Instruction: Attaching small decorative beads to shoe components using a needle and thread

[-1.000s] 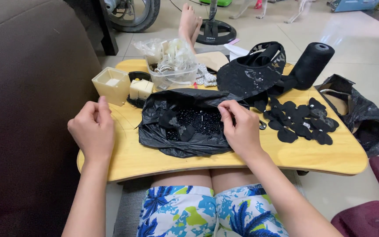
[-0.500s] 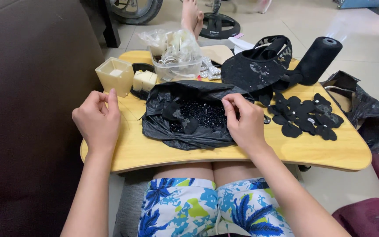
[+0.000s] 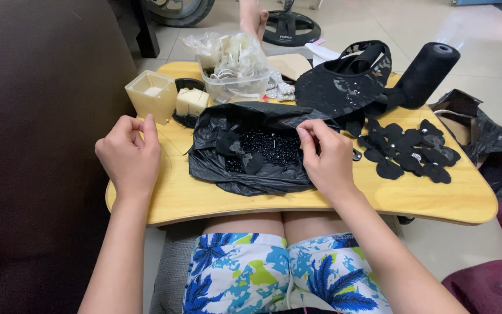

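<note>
Over the lap tray (image 3: 216,203) we keep both hands where they were half a second ago: our left hand (image 3: 128,158) curled with fingertips pinched, contents unclear; our right hand (image 3: 326,158) pinching at the black bag (image 3: 245,177) of beads (image 3: 271,148). Right lie black fabric cutouts (image 3: 408,152); behind, a clear tub (image 3: 236,81) and black spool (image 3: 425,72). Bare wood stays along the near edge.

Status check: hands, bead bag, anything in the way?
Left hand pinched shut, off the bag. Right hand pinching at the black bag of beads. Black fabric pieces lie beside it, apart.
</note>
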